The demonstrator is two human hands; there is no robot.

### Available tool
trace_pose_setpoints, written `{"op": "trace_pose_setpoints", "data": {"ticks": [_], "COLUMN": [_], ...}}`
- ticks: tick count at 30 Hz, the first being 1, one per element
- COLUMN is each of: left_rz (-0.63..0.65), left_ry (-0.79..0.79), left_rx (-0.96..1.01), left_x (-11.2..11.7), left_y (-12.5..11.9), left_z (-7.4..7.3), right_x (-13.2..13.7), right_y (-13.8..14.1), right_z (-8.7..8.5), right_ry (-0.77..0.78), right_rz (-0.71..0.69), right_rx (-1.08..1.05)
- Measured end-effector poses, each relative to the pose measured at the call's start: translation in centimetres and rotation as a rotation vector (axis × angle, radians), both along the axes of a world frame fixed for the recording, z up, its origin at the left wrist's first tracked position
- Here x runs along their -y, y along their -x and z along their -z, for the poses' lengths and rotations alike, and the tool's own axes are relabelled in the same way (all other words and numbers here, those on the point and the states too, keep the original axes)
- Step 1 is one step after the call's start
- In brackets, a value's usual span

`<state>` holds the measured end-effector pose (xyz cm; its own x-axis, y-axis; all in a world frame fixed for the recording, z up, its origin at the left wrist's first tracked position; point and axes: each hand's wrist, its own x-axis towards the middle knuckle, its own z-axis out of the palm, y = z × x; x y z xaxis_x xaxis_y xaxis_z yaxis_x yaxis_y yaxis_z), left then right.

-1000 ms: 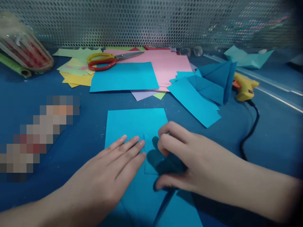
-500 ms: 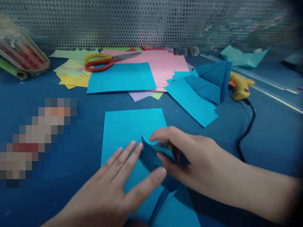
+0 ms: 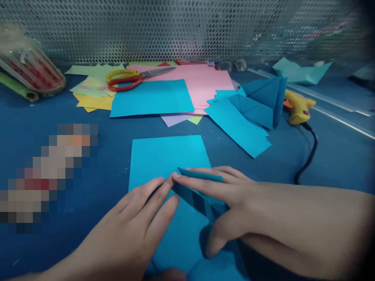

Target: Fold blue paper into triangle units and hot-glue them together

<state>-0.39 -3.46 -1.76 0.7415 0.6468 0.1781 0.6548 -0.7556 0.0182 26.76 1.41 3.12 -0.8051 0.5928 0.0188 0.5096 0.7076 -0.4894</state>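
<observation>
A sheet of bright blue paper (image 3: 166, 154) lies on the table in front of me, creased, with a flap (image 3: 205, 176) on its right side standing up. My left hand (image 3: 134, 218) rests on the sheet, fingers stretched and fingertips at the flap's upper corner. My right hand (image 3: 234, 199) has the flap between its index finger and the fingers behind it. Its index fingertip meets my left fingertips, while its thumb points down apart from them, over the lower part of the sheet. Part of the sheet is hidden under both hands.
Scissors (image 3: 125, 82) lie on pink paper (image 3: 205, 84) and another blue sheet (image 3: 152, 99). Folded blue pieces (image 3: 258, 105) lie right, beside a yellow glue gun (image 3: 300, 107) with a black cord. A clear jar (image 3: 35, 66) and green roll (image 3: 20, 88) are far left. A perforated metal panel (image 3: 175, 31) stands behind.
My right hand has shifted from pinching the curled flap with thumb and finger to straddling it with straightened fingers. The flap stands straighter. My left fingers have bent slightly and drawn closer together.
</observation>
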Motion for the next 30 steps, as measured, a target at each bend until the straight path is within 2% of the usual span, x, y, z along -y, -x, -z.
{"op": "trace_pose_setpoints", "data": {"ticks": [1, 2, 4, 13, 18, 22, 24, 27, 30], "left_rz": [-0.006, -0.010, -0.022, -0.026, 0.001, -0.015, -0.031, -0.039, -0.050], "left_ry": [0.008, 0.012, 0.007, 0.042, 0.031, 0.062, 0.092, 0.079, -0.043], "left_rx": [-0.024, -0.039, -0.054, -0.125, -0.212, -0.175, -0.127, -0.080, -0.110], "left_x": [0.0, 0.0, 0.0, 0.0, -0.3, -0.4, -0.3, 0.1, 0.3], "left_y": [0.0, -0.1, -0.1, 0.1, 0.1, 0.0, -0.1, 0.1, 0.1], "left_z": [-0.2, -0.4, -0.7, -1.2, -1.4, -1.9, -1.9, -1.2, 0.2], "right_x": [0.1, 0.1, 0.1, -0.2, 0.0, 0.5, 0.8, 1.0, 1.0], "right_y": [-0.3, -0.5, -0.7, 2.3, 2.4, 2.3, 2.4, 2.5, 2.5], "right_z": [-0.3, -0.5, -0.8, 0.1, 0.4, 1.2, 1.6, 1.8, 2.0], "right_ry": [0.079, 0.139, 0.189, 0.096, 0.083, 0.056, 0.003, -0.051, -0.053], "right_rz": [-0.132, -0.203, -0.255, 0.000, 0.131, 0.303, 0.344, 0.327, 0.315], "right_rx": [0.064, 0.096, 0.119, 0.067, 0.046, 0.015, 0.008, 0.015, 0.005]}}
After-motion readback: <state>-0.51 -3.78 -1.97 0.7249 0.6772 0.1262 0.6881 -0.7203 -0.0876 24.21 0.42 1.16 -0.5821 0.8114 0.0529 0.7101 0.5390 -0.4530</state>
